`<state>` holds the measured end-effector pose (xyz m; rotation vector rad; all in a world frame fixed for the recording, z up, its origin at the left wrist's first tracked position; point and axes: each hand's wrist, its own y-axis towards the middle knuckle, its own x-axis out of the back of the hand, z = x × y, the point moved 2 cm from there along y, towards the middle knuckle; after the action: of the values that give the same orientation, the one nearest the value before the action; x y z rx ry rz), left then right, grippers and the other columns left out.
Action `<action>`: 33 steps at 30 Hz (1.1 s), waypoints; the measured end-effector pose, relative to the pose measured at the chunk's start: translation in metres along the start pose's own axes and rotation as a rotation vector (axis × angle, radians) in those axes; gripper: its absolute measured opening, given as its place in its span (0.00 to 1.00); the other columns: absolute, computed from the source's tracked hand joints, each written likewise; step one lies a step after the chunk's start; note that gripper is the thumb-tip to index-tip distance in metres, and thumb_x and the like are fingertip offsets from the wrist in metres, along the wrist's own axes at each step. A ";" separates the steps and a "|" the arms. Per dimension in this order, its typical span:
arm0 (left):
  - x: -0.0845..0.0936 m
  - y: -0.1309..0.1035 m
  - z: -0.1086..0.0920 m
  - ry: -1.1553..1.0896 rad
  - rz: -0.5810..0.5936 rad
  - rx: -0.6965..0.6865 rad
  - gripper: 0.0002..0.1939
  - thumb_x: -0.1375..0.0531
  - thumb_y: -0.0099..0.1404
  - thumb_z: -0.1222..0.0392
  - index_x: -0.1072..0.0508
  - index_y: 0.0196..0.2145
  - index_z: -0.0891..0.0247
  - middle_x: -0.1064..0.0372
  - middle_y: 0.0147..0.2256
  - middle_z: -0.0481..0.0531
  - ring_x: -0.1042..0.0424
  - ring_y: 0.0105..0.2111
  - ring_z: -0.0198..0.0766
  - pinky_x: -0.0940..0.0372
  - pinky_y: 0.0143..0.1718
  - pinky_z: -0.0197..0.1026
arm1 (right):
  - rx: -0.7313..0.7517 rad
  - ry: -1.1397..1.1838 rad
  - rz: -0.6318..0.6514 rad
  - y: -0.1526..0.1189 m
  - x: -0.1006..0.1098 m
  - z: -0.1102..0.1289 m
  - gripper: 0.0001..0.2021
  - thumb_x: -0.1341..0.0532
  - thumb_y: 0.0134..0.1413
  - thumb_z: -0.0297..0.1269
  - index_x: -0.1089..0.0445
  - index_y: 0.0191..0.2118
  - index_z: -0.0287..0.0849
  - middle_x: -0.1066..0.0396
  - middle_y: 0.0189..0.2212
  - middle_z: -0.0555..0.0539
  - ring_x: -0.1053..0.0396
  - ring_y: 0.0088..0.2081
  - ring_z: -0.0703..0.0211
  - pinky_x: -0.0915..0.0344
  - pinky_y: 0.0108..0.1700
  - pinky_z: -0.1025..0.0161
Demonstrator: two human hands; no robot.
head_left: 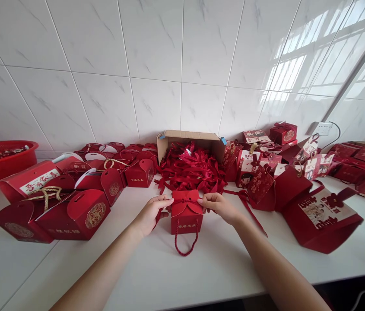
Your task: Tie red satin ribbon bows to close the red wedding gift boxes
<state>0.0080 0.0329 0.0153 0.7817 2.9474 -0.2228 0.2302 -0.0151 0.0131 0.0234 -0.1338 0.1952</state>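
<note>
A small red gift box (185, 224) with gold lettering stands upright in front of me, its flaps folded together on top. A red ribbon (186, 200) crosses the top and looks knotted or looped in the middle. My left hand (155, 210) is closed, thumb and fingers pinching the ribbon at the box's left side. On the opposite side my right hand (218, 206) pinches the ribbon in the same way. The fingertips beneath both hands are partly hidden. A red twisted cord handle (185, 252) hangs down the box's front onto the table.
Behind the box, a cardboard carton (188, 134) overflows with loose red ribbons (192, 168). Several red boxes (75, 216) crowd the left, near a red basin (23, 155). An opened box (321, 216) and more boxes stand right. A power strip (322, 128) is by the tiled wall.
</note>
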 end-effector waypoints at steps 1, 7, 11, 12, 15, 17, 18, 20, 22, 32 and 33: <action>0.000 0.000 0.000 0.003 -0.002 -0.002 0.12 0.37 0.54 0.54 0.32 0.23 0.64 0.32 0.29 0.51 0.33 0.31 0.38 0.37 0.36 0.40 | 0.003 0.001 0.002 0.000 0.000 0.000 0.22 0.35 0.46 0.56 0.36 0.21 0.41 0.34 0.22 0.51 0.41 0.26 0.65 0.48 0.31 0.64; 0.000 0.000 0.000 0.018 -0.010 -0.008 0.13 0.37 0.54 0.52 0.33 0.22 0.63 0.33 0.29 0.50 0.33 0.32 0.38 0.38 0.34 0.39 | 0.023 0.000 0.012 0.001 0.003 -0.002 0.22 0.35 0.47 0.55 0.36 0.21 0.40 0.33 0.23 0.50 0.40 0.26 0.64 0.47 0.32 0.64; 0.003 0.002 0.002 0.036 -0.010 -0.003 0.14 0.38 0.56 0.51 0.35 0.23 0.63 0.34 0.29 0.48 0.34 0.31 0.36 0.40 0.33 0.37 | 0.022 -0.010 0.003 0.001 0.006 -0.001 0.22 0.35 0.46 0.55 0.36 0.21 0.41 0.33 0.22 0.50 0.40 0.26 0.64 0.47 0.32 0.64; 0.004 0.002 0.002 0.042 -0.012 -0.002 0.14 0.38 0.56 0.51 0.35 0.23 0.63 0.34 0.29 0.48 0.34 0.31 0.36 0.41 0.32 0.37 | 0.022 -0.013 -0.002 0.001 0.007 0.000 0.21 0.35 0.46 0.55 0.36 0.21 0.41 0.33 0.22 0.50 0.40 0.26 0.64 0.47 0.32 0.64; 0.005 0.002 0.002 0.068 -0.016 0.006 0.14 0.38 0.56 0.51 0.35 0.23 0.63 0.33 0.29 0.48 0.33 0.31 0.36 0.43 0.31 0.36 | 0.027 -0.025 -0.015 0.000 0.010 0.001 0.21 0.35 0.47 0.54 0.36 0.21 0.41 0.34 0.22 0.51 0.41 0.26 0.64 0.48 0.31 0.64; 0.004 0.002 0.000 0.087 -0.020 0.008 0.13 0.38 0.56 0.52 0.34 0.23 0.63 0.32 0.30 0.50 0.33 0.32 0.37 0.44 0.31 0.37 | 0.033 -0.032 -0.018 0.000 0.011 0.001 0.21 0.35 0.47 0.54 0.35 0.20 0.41 0.34 0.22 0.51 0.42 0.26 0.65 0.48 0.30 0.64; 0.004 0.001 -0.001 0.096 -0.023 0.006 0.14 0.38 0.56 0.52 0.35 0.23 0.63 0.31 0.30 0.50 0.32 0.33 0.38 0.44 0.31 0.37 | 0.036 -0.034 -0.017 0.000 0.011 0.001 0.21 0.35 0.47 0.54 0.35 0.20 0.41 0.34 0.22 0.51 0.42 0.25 0.65 0.48 0.30 0.64; 0.003 0.000 -0.003 0.115 -0.028 -0.006 0.14 0.38 0.55 0.52 0.35 0.22 0.63 0.31 0.30 0.50 0.32 0.34 0.39 0.44 0.32 0.37 | 0.039 -0.033 -0.017 0.000 0.011 0.001 0.21 0.35 0.47 0.54 0.35 0.20 0.41 0.34 0.21 0.51 0.42 0.25 0.65 0.48 0.30 0.64; 0.003 -0.001 -0.006 0.131 -0.031 -0.025 0.14 0.38 0.55 0.52 0.35 0.22 0.63 0.32 0.31 0.50 0.34 0.35 0.39 0.43 0.33 0.38 | 0.041 -0.028 -0.012 0.000 0.011 0.001 0.21 0.35 0.47 0.54 0.34 0.21 0.41 0.34 0.22 0.51 0.42 0.25 0.65 0.48 0.29 0.64; -0.004 -0.006 -0.009 0.173 -0.005 -0.054 0.15 0.41 0.54 0.55 0.42 0.19 0.62 0.40 0.27 0.47 0.39 0.31 0.37 0.44 0.34 0.39 | 0.136 0.116 0.041 -0.007 0.013 0.002 0.17 0.34 0.48 0.52 0.28 0.26 0.41 0.32 0.24 0.49 0.39 0.27 0.62 0.41 0.32 0.63; -0.005 -0.006 -0.008 0.177 0.002 -0.055 0.15 0.41 0.54 0.54 0.43 0.18 0.62 0.41 0.26 0.47 0.39 0.30 0.37 0.44 0.34 0.39 | 0.154 0.133 0.039 -0.007 0.011 0.003 0.17 0.34 0.47 0.52 0.27 0.26 0.42 0.32 0.24 0.48 0.38 0.28 0.60 0.39 0.34 0.62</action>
<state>0.0095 0.0266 0.0249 0.8387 3.1014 -0.0759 0.2422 -0.0204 0.0180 0.1609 0.0137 0.2448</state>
